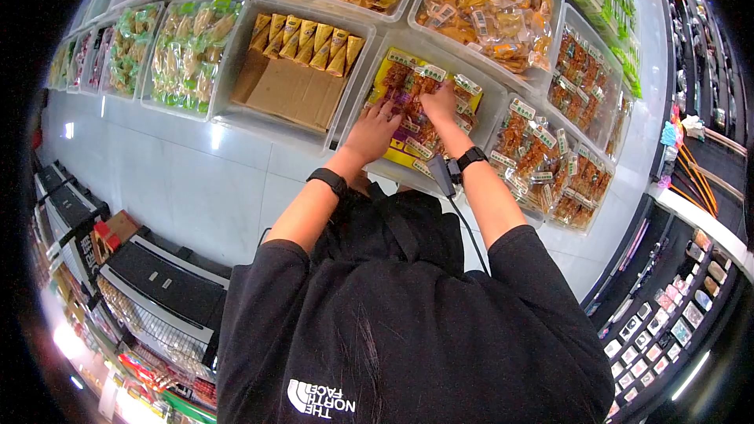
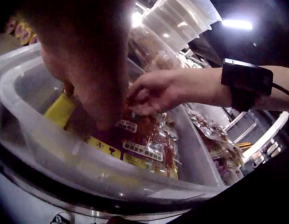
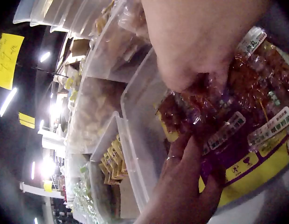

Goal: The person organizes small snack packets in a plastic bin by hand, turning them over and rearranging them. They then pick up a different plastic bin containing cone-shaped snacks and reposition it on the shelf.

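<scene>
Inside a clear plastic bin (image 1: 487,114), small clear packets of reddish-brown snacks (image 1: 420,126) with white-and-green labels lie on a yellow and purple cardboard piece (image 1: 403,159). My right hand (image 1: 440,104) bends over the packets with curled fingers and pinches a snack packet (image 3: 189,105); its fingertips are partly hidden in the right wrist view. My left hand (image 1: 373,132) reaches in from the left, its fingers extended and resting on the packets and purple card. A ring shows on one finger of the left hand (image 3: 182,172) in the right wrist view.
Left of the bin, another bin (image 1: 221,106) holds yellow cone-shaped packs (image 1: 306,43) in a cardboard box. More packets fill a bin (image 1: 542,165) to the right. Bins of orange-brown snacks (image 1: 487,16) stand beyond. Black display racks (image 1: 660,314) flank the tiled floor (image 1: 220,180).
</scene>
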